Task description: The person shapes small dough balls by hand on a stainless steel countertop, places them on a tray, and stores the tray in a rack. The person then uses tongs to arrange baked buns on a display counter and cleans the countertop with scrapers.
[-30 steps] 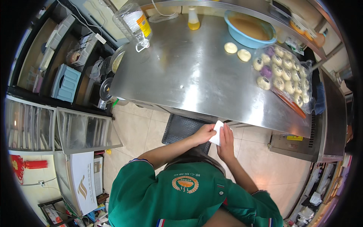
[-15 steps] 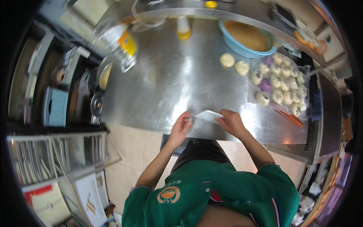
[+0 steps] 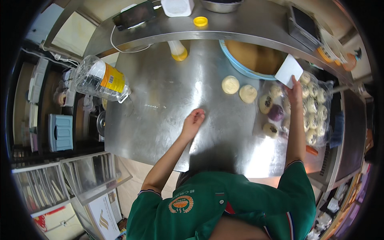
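My right hand [image 3: 295, 91] reaches far forward on the right. It is closed on a white flat dough scraper [image 3: 289, 71], held up at the right rim of a light blue basin [image 3: 240, 69] with brown contents. Over the middle of the steel table [image 3: 160, 132] is my left hand [image 3: 193, 122], its fingers curled together; what they hold, if anything, is too small to make out. Two pale round dough pieces [image 3: 230, 85] lie in front of the basin. Beneath my right forearm, partly hidden by it, are several white and purple buns [image 3: 265, 105] on clear plastic.
A large clear bottle [image 3: 93, 80] with a yellow label lies on the table's left. A squeeze bottle [image 3: 177, 51] of yellow liquid stands at the back, below a steel shelf [image 3: 216, 33]. That shelf bears a phone [image 3: 135, 17], a yellow lid [image 3: 201, 21] and a metal bowl [image 3: 221, 5].
My right hand has carried the scraper from the table's front edge forward and right to the basin. My left hand has let go of the scraper and moved slightly forward. The view has shifted.
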`<action>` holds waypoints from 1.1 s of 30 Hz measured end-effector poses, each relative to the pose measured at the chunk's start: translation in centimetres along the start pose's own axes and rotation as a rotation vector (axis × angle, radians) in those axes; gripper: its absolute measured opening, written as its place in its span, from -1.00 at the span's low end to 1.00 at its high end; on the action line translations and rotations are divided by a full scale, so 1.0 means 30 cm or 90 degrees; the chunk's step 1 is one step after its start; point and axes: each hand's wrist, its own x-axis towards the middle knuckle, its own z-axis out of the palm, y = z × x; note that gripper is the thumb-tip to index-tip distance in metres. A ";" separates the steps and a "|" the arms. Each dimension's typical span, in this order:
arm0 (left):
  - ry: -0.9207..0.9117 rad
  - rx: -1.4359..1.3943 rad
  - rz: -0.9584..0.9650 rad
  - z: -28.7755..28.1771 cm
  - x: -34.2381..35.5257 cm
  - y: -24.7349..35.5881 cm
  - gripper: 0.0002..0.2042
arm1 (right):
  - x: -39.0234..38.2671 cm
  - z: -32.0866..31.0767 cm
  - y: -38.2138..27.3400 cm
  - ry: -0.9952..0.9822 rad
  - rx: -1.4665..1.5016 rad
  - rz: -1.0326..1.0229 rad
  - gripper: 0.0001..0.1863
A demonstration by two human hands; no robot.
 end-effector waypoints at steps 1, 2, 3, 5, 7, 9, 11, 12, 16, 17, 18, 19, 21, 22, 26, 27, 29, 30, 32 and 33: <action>0.002 0.028 -0.029 0.008 0.008 -0.025 -0.78 | 0.069 0.020 -0.001 -0.049 0.003 0.018 -0.76; 0.012 0.046 -0.028 0.018 0.011 -0.049 -0.76 | 0.118 0.047 0.009 -0.040 -0.059 -0.003 -0.78; 0.010 0.077 -0.014 0.016 0.003 -0.071 -0.74 | 0.153 0.076 0.017 -0.013 -0.118 -0.005 -0.81; 0.019 0.124 0.020 0.004 -0.016 -0.107 -0.72 | 0.163 0.126 0.045 -0.014 -0.166 0.006 -0.83; 0.022 0.110 0.014 -0.021 -0.034 -0.129 -0.74 | 0.137 0.160 0.067 0.019 -0.127 -0.034 -0.88; 0.004 0.091 -0.025 -0.045 -0.054 -0.142 -0.74 | 0.098 0.181 0.081 0.074 -0.119 -0.002 -0.86; 0.042 0.081 0.038 -0.059 -0.069 -0.145 -0.78 | 0.057 0.207 0.099 0.020 -0.122 0.008 -0.82; 0.053 0.105 0.047 -0.064 -0.076 -0.143 -0.78 | 0.036 0.229 0.114 -0.010 -0.124 0.005 -0.80; 0.042 0.149 0.096 -0.070 -0.106 -0.114 -0.77 | -0.054 0.358 0.187 -0.029 -0.097 0.015 -0.77; 0.022 0.167 0.121 -0.075 -0.113 -0.103 -0.76 | -0.076 0.394 0.198 -0.028 -0.086 0.010 -0.77; 0.006 0.182 0.127 -0.081 -0.121 -0.091 -0.76 | -0.100 0.427 0.204 -0.031 -0.086 0.020 -0.76; -0.010 0.196 0.133 -0.094 -0.129 -0.081 -0.76 | -0.126 0.457 0.204 -0.035 -0.083 0.025 -0.75; -0.059 0.230 0.168 -0.140 -0.149 -0.067 -0.72 | -0.198 0.503 0.197 -0.059 -0.066 0.042 -0.72; -0.078 0.254 0.195 -0.173 -0.162 -0.064 -0.71 | -0.242 0.521 0.191 -0.077 -0.051 0.056 -0.71; -0.047 0.317 0.243 -0.388 -0.242 -0.096 -0.66 | -0.504 0.615 0.269 -0.085 -0.223 0.035 -0.69; -0.025 0.322 0.256 -0.451 -0.265 -0.114 -0.66 | -0.575 0.649 0.315 -0.118 -0.275 0.009 -0.70; 0.014 0.326 0.233 -0.577 -0.314 -0.150 -0.63 | -0.689 0.733 0.421 -0.143 -0.446 -0.076 -0.71; 0.033 0.332 0.225 -0.636 -0.341 -0.168 -0.62 | -0.722 0.772 0.459 -0.188 -0.513 -0.162 -0.73; 0.062 0.345 0.227 -0.744 -0.386 -0.203 -0.61 | -0.772 0.841 0.523 -0.235 -0.602 -0.205 -0.76; 0.079 0.350 0.225 -0.787 -0.403 -0.217 -0.61 | -0.783 0.876 0.548 -0.252 -0.612 -0.188 -0.77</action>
